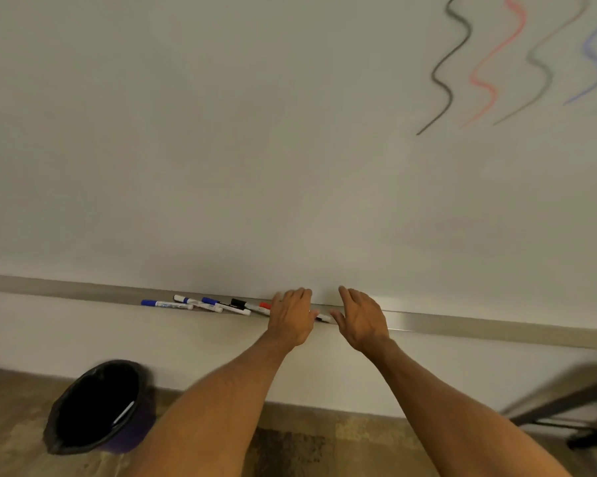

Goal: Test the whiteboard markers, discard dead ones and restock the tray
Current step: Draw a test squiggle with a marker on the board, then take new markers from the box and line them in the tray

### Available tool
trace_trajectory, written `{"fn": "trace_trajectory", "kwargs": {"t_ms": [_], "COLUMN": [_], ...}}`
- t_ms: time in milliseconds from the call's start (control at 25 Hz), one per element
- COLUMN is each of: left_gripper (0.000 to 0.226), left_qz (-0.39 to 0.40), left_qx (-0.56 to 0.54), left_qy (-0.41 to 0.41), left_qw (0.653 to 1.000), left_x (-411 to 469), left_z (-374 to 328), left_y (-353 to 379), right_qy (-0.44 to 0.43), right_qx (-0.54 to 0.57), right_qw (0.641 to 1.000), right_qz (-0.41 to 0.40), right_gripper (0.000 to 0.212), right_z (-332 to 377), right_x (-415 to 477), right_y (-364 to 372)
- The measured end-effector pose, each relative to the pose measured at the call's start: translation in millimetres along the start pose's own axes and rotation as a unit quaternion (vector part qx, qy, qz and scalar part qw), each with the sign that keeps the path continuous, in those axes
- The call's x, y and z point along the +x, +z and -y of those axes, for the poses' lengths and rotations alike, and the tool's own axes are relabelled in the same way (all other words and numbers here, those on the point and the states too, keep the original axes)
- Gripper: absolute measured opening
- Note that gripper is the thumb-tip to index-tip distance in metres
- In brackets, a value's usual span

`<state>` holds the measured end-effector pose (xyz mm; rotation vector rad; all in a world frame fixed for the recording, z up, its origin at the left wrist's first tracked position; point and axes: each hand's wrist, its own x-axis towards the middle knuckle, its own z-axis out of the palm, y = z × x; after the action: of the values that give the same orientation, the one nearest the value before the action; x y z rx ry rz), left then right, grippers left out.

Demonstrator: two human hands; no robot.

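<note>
One white-barrelled marker (pixel 323 317) lies lengthwise along the long grey metal tray (pixel 462 325), between the left hand (pixel 292 316) and right hand (pixel 360 318), just beside the left thumb; both hands are straight-fingered, gripping nothing.

A long grey tray (pixel 462 324) runs along the bottom edge of the whiteboard (pixel 255 149). Near the tray's middle lie white markers (pixel 200 305) in a loose row, some crossing. Three have blue caps, one a black cap (pixel 238 302), one a red cap (pixel 264 305). Another marker (pixel 122 414) lies inside the black bin (pixel 57 418).
</note>
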<state>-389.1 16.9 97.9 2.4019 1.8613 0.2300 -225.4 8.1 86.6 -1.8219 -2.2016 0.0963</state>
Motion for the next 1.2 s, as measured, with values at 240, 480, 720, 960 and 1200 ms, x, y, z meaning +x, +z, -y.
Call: {"fn": "trace_trajectory", "kwargs": {"t_ms": [240, 480, 720, 960, 1200], "left_gripper": [0.052, 0.057, 0.059, 0.064, 0.066], "left_qz": [0.022, 0.031, 0.054, 0.067, 0.073], "left_qx": [-0.021, -0.015, -0.015, 0.008, 0.025], "left_qy": [0.052, 0.132, 0.205, 0.271, 0.333], "left_qw": [0.998, 0.991, 0.977, 0.960, 0.940], "left_x": [0, 5, 11, 24, 25], "left_z": [-47, -117, -220, -339, -441], "left_y": [-20, -20, -9, 15, 33], "right_qy": [0.057, 0.144, 0.225, 0.288, 0.360], "right_qx": [-0.045, -0.055, -0.080, -0.104, -0.129], "right_qw": [0.997, 0.986, 0.969, 0.950, 0.923], "right_qz": [-0.038, -0.067, -0.065, -0.054, -0.051], "right_gripper": [0.056, 0.060, 0.060, 0.065, 0.063], "right_z": [-20, -64, -148, -248, -327], "right_x": [-40, -86, -136, -191, -244], "right_y": [-31, -58, -95, -129, -163]}}
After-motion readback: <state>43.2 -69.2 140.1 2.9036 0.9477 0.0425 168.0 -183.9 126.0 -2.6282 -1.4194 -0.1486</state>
